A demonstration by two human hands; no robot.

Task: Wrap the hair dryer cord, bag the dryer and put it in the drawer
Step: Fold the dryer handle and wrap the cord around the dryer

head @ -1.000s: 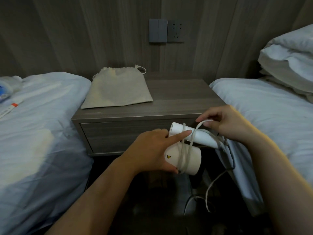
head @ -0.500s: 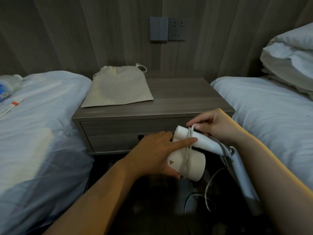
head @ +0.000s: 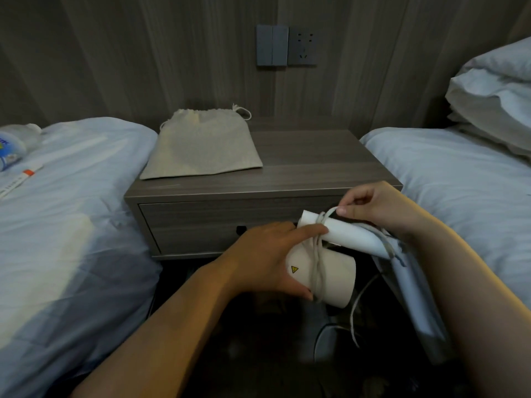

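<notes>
A white folded hair dryer [head: 333, 272] hangs in front of the nightstand drawer [head: 201, 222], which is closed. My left hand [head: 264, 258] grips the dryer's barrel, its forefinger pressing the grey cord [head: 317, 254] against the handle. Several turns of cord lie around barrel and handle. My right hand [head: 373, 208] pinches a loop of cord above the handle's end. The loose rest of the cord trails down to the dark floor. A beige drawstring bag [head: 201, 145] lies flat on the nightstand top [head: 316, 165], at its left.
White beds [head: 71, 225] flank the nightstand on both sides, with pillows [head: 494, 104] at the far right. A bottle [head: 11, 145] and a small tube lie on the left bed. A switch and socket [head: 287, 45] sit on the wood wall.
My right hand has carried the cord loop around the handle and now holds it above the handle's end. The dryer has shifted a little; another turn lies on it.
</notes>
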